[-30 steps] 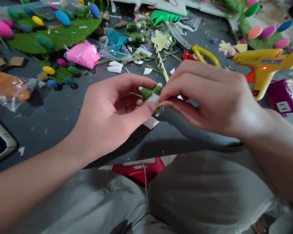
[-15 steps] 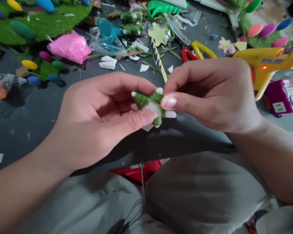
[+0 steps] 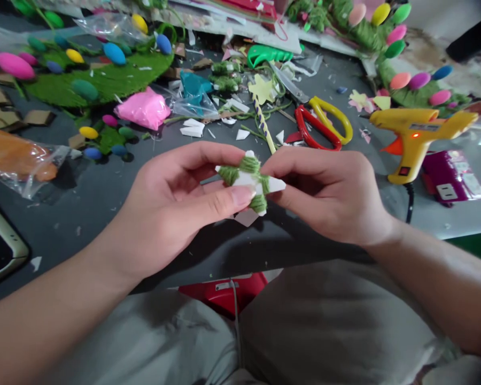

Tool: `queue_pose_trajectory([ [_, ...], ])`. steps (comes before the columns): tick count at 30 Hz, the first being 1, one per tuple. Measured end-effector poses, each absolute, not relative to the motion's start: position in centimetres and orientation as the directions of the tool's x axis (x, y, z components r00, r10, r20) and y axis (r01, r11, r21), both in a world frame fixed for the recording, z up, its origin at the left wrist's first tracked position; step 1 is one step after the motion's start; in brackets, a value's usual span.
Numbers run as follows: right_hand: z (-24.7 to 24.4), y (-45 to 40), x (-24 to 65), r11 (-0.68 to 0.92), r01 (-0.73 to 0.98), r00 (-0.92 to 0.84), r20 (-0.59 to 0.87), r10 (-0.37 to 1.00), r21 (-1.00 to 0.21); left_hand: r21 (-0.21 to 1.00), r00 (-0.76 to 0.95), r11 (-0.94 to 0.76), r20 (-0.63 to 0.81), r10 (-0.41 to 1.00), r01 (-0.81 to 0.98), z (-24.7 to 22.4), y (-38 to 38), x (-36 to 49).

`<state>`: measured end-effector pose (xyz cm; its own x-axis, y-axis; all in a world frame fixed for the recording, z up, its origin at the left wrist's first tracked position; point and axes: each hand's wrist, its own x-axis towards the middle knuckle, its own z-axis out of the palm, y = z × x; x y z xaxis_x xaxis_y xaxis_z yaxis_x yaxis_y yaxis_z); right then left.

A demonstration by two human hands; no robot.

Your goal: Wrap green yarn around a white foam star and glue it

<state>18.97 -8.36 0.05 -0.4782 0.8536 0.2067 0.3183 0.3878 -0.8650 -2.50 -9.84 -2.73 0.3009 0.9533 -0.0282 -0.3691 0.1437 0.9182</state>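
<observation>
A small white star [image 3: 244,182] with green yarn wound around several of its points is held over the table edge. My left hand [image 3: 172,203] grips it, thumb pressed flat on its white centre and fingers behind. The star's right point has bare white at its tip. Close to that point, my right hand [image 3: 328,192] is closed, its thumb and index fingertips partly hidden behind the star. What the right fingers pinch, perhaps the yarn end, cannot be made out.
Beyond my hands lie scissors [image 3: 324,120], a striped stick with a yellow star [image 3: 262,88], white scraps [image 3: 192,127] and a pink bag [image 3: 144,108]. A yellow glue gun [image 3: 419,133] with a lit red light stands right, beside a purple box [image 3: 452,176]. A phone [image 3: 2,240] lies left.
My right thumb has come off the star's front and moved behind its right point. The star has turned slightly in my left hand. The view has tilted up, showing more of the table.
</observation>
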Motion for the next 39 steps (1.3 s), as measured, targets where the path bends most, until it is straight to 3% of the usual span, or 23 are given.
queue_pose_trajectory([
  [5, -0.6, -8.9, 18.4, 0.498, 0.408, -0.466, 0.295, 0.834, -0.765, 0.985, 0.055, -0.136, 0.142, 0.988, -0.104, -2.4, -10.4, -2.2],
  [9, -0.8, -9.5, 18.1, 0.603, 0.499, -0.5, 0.361, 0.787, -0.622, 0.966, -0.032, -0.164, 0.174, 0.984, 0.201, -1.2, -11.3, -1.8],
  [12, -0.4, -9.8, 18.1, 0.711, 0.561, -0.586, 0.403, 0.703, -0.423, 0.924, -0.018, -0.181, 0.199, 0.98, 0.336, -0.9, -11.6, -1.7],
  [16, 0.3, -9.7, 18.3, 0.811, 0.578, -0.741, 0.358, 0.568, -0.089, 0.902, 0.005, -0.204, 0.218, 0.976, 0.38, -1.4, -11.5, -1.8],
  [21, 0.8, -8.9, 18.7, 0.826, 0.559, -0.787, 0.356, 0.504, 0.067, 0.932, 0.062, -0.21, 0.201, 0.978, 0.296, -1.9, -11.1, -1.7],
  [25, 0.7, -8.4, 19.1, 0.843, 0.535, -0.801, 0.353, 0.483, 0.061, 0.949, 0.098, -0.183, 0.162, 0.982, 0.258, -1.8, -10.8, -1.6],
  [33, 0.1, -8.2, 19.3, 0.821, 0.544, -0.677, 0.486, 0.552, -0.174, 0.977, 0.117, -0.097, 0.076, 0.99, 0.188, -1.7, -10.5, -2.1],
  [39, 0.3, -8.3, 19.4, 0.767, 0.545, -0.599, 0.482, 0.639, -0.339, 0.996, 0.143, 0.001, -0.014, 0.99, 0.09, -1.5, -10.4, -2.6],
])
